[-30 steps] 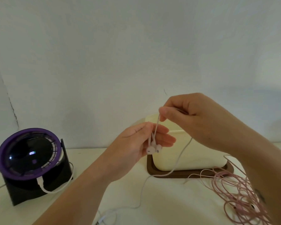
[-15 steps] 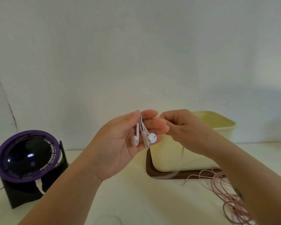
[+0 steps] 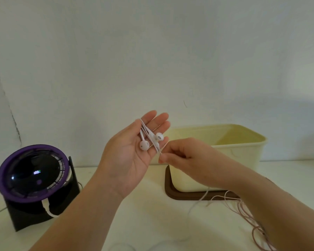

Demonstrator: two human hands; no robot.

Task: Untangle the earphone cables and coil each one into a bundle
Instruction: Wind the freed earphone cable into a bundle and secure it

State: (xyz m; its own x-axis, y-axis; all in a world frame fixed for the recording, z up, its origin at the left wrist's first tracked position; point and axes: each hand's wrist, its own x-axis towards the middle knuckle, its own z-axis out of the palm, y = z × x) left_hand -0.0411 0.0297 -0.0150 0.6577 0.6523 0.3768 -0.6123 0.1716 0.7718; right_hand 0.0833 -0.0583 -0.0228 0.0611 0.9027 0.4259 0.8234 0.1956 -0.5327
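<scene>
table (image 3: pixel 152 225): white, pale wall behind;
left hand (image 3: pixel 127 160): you're carrying white earphones (image 3: pixel 144 144) on straight fingers, palm up;
right hand (image 3: pixel 185 157): you're pinching the white cable (image 3: pixel 143 125) just beside;
pink cable (image 3: pixel 243 212): lying tangled, table right

The thin white wired earphones (image 3: pixel 144 145) lie in the upturned left hand (image 3: pixel 127 160), both rounded buds against the palm. Their cord is looped over the fingers and pinched by the right hand (image 3: pixel 181 156). The thin pink earphone cable (image 3: pixel 250 216) sprawls in loose tangled loops on the white tabletop (image 3: pixel 149 211), at the lower right.
</scene>
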